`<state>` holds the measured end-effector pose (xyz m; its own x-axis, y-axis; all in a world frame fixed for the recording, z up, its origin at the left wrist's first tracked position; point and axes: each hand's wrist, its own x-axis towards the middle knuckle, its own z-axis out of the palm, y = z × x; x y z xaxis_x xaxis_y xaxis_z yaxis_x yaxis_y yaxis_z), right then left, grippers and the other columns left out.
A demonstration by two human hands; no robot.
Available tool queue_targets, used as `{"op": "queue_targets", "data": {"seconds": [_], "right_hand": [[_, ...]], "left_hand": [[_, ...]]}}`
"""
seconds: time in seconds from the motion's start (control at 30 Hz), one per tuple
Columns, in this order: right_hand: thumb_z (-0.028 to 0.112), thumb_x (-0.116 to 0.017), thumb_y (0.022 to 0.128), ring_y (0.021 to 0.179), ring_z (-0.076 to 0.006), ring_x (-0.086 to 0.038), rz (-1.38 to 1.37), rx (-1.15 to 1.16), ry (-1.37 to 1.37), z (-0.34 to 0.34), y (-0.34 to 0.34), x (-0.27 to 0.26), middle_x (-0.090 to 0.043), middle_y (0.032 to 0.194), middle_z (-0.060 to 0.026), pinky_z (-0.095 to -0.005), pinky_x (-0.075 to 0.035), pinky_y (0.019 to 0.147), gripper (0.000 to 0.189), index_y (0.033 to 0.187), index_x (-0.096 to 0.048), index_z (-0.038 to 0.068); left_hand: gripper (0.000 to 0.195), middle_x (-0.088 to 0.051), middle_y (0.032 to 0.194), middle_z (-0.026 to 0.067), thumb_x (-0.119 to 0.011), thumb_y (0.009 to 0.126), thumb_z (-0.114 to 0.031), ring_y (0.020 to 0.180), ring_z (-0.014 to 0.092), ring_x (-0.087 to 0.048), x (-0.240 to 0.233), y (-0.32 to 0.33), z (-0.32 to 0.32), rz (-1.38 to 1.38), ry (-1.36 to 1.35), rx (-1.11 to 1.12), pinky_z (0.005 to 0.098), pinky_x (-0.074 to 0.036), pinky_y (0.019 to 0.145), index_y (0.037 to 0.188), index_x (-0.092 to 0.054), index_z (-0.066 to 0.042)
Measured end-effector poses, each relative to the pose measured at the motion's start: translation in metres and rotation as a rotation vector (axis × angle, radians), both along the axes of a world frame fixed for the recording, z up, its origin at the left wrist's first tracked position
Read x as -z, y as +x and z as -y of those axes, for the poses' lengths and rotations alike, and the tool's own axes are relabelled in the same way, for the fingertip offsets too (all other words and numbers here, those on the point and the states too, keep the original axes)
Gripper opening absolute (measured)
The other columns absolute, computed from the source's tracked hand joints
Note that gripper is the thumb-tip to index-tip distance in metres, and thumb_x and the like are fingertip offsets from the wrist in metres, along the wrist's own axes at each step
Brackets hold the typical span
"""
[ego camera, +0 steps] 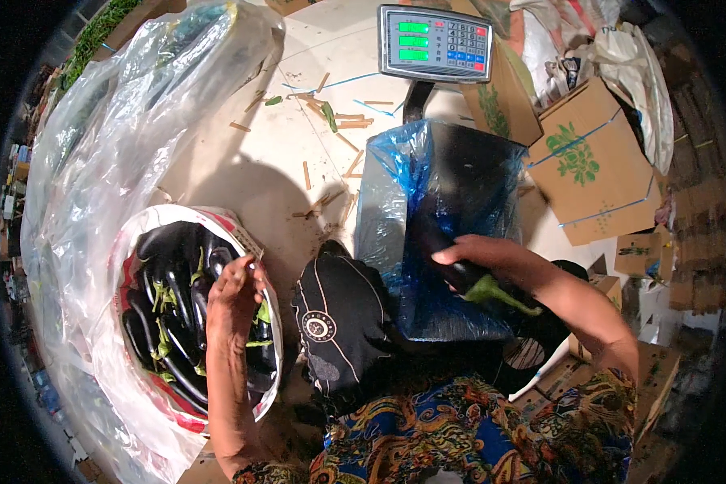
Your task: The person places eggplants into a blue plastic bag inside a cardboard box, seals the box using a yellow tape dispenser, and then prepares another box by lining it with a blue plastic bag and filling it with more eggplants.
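My right hand (478, 251) is closed around a dark purple eggplant (463, 277), its green stem pointing to the lower right. It is over a blue plastic bag (460, 314) that lies on the platform of a digital scale, whose lit display panel (435, 43) stands beyond it. To the left, my left hand (237, 284) is at the right rim of a white and red woven sack (175, 417), with fingers bent; whether they pinch the rim is unclear. Many eggplants (181, 302) with green stems fill the sack.
Clear plastic sheeting (121, 121) runs along the left. Brown strips (354, 121), leaves and blue strapping (339, 80) litter the pale floor ahead. A cardboard box (593, 163) with a green plant print stands at the right, white sacks (632, 66) behind it. My knee (339, 314) is between sack and scale.
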<state>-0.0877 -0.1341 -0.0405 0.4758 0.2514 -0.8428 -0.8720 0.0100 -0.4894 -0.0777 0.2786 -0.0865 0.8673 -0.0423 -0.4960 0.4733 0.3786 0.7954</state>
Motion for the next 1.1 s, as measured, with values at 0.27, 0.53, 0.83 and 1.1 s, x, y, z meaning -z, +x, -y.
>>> {"op": "queue_targets", "data": {"seconds": [0.27, 0.53, 0.83, 1.1], "right_hand": [[0.033, -0.061, 0.088, 0.088, -0.0247, -0.063, 0.038, 0.108, -0.296, -0.017, 0.071, 0.183, -0.066, 0.1, -0.0134, -0.0382, -0.051, 0.073, 0.038, 0.104, -0.064, -0.001], [0.022, -0.058, 0.087, 0.08, -0.0263, -0.063, 0.387, -0.286, -0.483, -0.029, 0.044, 0.237, -0.066, 0.091, -0.013, -0.0392, -0.052, 0.071, 0.025, 0.095, -0.065, -0.001], [0.018, -0.057, 0.086, 0.07, -0.0233, -0.062, 0.452, -0.659, -0.799, -0.021, 0.052, 0.248, -0.064, 0.082, -0.0114, -0.0353, -0.051, 0.064, 0.02, 0.091, -0.064, 0.0], [0.015, -0.057, 0.086, 0.061, -0.0207, -0.061, 0.474, -0.771, -0.918, 0.01, 0.049, 0.239, -0.063, 0.074, -0.01, -0.0319, -0.05, 0.058, 0.016, 0.088, -0.062, 0.0]], "left_hand": [[0.032, -0.064, 0.093, 0.0056, -0.062, 0.092, -0.025, 0.078, 0.014, -0.06, 0.029, -0.04, -0.023, -0.041, 0.083, -0.12, 0.0245, -0.046, 0.064, 0.116, -0.059, -0.003], [0.026, -0.061, 0.103, 0.0068, -0.059, 0.09, -0.01, 0.095, 0.017, -0.058, 0.035, -0.093, -0.065, 0.145, 0.885, -0.156, 0.0279, -0.045, 0.087, 0.113, -0.061, 0.001], [0.059, -0.056, 0.113, 0.0277, -0.069, 0.076, -0.018, 0.106, 0.045, -0.052, 0.109, -0.196, -0.248, -0.252, 1.749, -0.394, 0.0482, -0.04, 0.095, 0.128, -0.046, 0.0], [0.038, -0.066, 0.088, 0.0087, -0.072, 0.074, -0.023, 0.075, 0.016, -0.062, 0.092, -0.18, -0.237, -0.213, 0.721, -0.586, 0.0322, -0.051, 0.065, 0.103, -0.063, 0.0]]}}
